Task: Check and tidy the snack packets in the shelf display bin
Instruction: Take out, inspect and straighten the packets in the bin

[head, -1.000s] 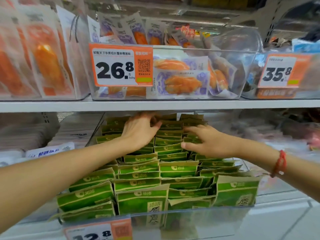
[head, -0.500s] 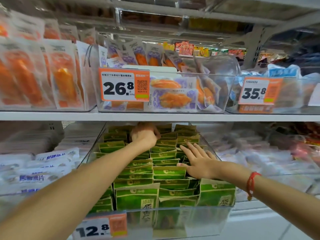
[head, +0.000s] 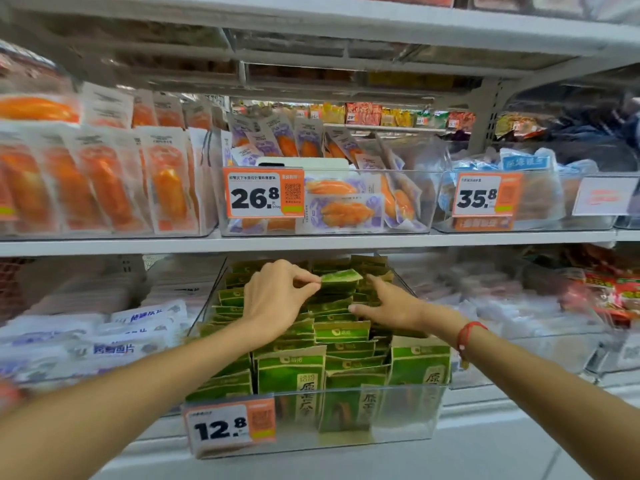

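A clear plastic display bin [head: 401,424] on the lower shelf holds several rows of green snack packets [head: 341,332] standing upright. My left hand [head: 277,299] reaches deep into the bin and pinches the top edge of one green packet [head: 341,276] near the back, lifting it a little above its neighbours. My right hand [head: 388,308] lies over the packets just to the right, fingers straight and spread, touching their tops. A red cord sits on my right wrist.
An orange 12.8 price tag [head: 228,426] hangs on the bin's front. The shelf board [head: 311,242] above is close over the bin's back. Upper bins carry orange packets with tags 26.8 [head: 263,194] and 35.8 [head: 485,195]. White packets [head: 114,341] fill the left bin.
My left hand has drawn back slightly from the bin's rear and now pinches one packet's top edge, raised. My right hand has slid further back along the packet tops.
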Tool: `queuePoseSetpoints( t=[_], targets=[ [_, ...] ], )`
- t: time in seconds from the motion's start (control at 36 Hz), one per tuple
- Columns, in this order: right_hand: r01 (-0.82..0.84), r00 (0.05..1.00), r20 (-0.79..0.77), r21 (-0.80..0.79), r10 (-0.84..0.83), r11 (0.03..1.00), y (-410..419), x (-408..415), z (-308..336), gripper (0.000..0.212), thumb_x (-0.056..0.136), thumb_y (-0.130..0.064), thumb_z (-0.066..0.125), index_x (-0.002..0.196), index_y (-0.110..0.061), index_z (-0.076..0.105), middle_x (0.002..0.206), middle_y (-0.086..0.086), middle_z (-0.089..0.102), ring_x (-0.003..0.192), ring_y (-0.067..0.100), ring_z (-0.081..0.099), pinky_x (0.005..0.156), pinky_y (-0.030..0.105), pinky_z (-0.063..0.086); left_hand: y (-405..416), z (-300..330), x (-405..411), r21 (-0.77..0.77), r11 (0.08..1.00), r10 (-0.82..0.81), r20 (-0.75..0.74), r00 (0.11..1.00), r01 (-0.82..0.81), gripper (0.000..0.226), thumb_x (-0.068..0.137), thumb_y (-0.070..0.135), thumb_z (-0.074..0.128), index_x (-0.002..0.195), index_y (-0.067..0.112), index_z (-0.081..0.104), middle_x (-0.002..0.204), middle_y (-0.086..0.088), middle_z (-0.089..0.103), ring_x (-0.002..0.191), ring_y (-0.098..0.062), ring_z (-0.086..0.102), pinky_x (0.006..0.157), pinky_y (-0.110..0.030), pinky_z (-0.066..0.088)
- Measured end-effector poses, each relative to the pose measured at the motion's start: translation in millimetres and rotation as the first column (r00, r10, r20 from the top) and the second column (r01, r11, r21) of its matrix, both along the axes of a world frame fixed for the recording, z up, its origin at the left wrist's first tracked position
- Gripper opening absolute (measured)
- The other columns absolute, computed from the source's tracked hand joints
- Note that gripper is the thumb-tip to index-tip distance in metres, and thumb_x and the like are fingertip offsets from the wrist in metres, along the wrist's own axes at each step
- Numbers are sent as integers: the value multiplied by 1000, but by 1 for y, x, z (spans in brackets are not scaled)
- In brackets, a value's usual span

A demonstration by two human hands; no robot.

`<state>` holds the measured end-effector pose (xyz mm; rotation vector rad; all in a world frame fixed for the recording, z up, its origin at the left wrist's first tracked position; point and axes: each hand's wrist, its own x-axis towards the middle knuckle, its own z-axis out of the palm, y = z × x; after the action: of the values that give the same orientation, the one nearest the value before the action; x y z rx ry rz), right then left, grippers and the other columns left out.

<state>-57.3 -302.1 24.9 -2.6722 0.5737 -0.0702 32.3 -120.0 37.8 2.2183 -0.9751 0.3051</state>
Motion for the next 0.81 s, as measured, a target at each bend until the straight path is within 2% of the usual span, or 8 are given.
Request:
queuePoseSetpoints(
  t=[0.08,0.17,0.22,0.33,0.5,0.61,0.69,0.81],
  targets=[
    [-42,960,278,-3,41,999,16,-9,15,74,89,-36,68,150,-15,31,149,7,43,136,24,42,109,34,36,19,7,-20,-105,990,-86,50,995,91,16,90,35,67,104,35,75,107,15,72,97,-2,64,80,-20,48],
    [-70,860,504,-48,85,996,36,-21,18,42,85,-28,74,125,-22,62,123,-2,65,115,17,59,96,35,47,35,11,-38,-260,955,-135,57,989,145,13,89,35,69,99,38,76,96,22,72,89,4,64,78,-19,51],
    [-76,787,610,-54,94,996,50,-30,17,28,83,-30,75,110,-26,69,104,-8,71,97,11,64,84,35,52,43,14,-50,-367,917,-146,57,988,157,12,88,35,69,98,39,75,93,25,71,87,7,63,76,-14,49],
    [-102,626,769,-84,130,991,79,-52,15,21,82,-30,76,101,-30,67,89,-18,69,84,0,64,72,27,52,61,20,-66,-546,819,-220,-12,975,178,18,89,29,69,105,37,72,100,20,71,95,4,64,88,-23,54],
    [-150,360,917,-123,170,981,129,-84,7,34,81,-34,74,111,-32,58,97,-27,63,92,-5,63,79,11,49,81,-2,-94,-633,748,-326,-88,941,200,39,86,46,58,123,33,62,116,21,66,113,3,58,102,-30,48],
    [-109,320,924,-185,211,977,142,-99,-18,33,82,-36,71,109,-19,65,102,-8,69,95,9,65,79,29,54,95,-32,-106,-645,730,-336,-54,940,224,46,85,45,60,127,27,61,119,16,66,114,-4,59,101,-38,49],
    [-66,265,939,-209,219,976,146,-112,-30,33,81,-33,72,109,-18,65,105,-8,67,99,10,64,83,26,52,107,-45,-110,-635,732,-357,-50,933,246,43,83,44,63,124,30,62,121,16,65,116,-7,59,99,-31,50],
    [-123,216,958,-164,188,979,161,-117,-38,33,83,-43,69,109,-23,62,99,-23,63,91,1,63,77,17,50,116,-55,-111,-654,716,-352,-35,935,245,30,85,44,65,114,39,62,114,19,66,112,-5,60,90,-15,48]
  ],
)
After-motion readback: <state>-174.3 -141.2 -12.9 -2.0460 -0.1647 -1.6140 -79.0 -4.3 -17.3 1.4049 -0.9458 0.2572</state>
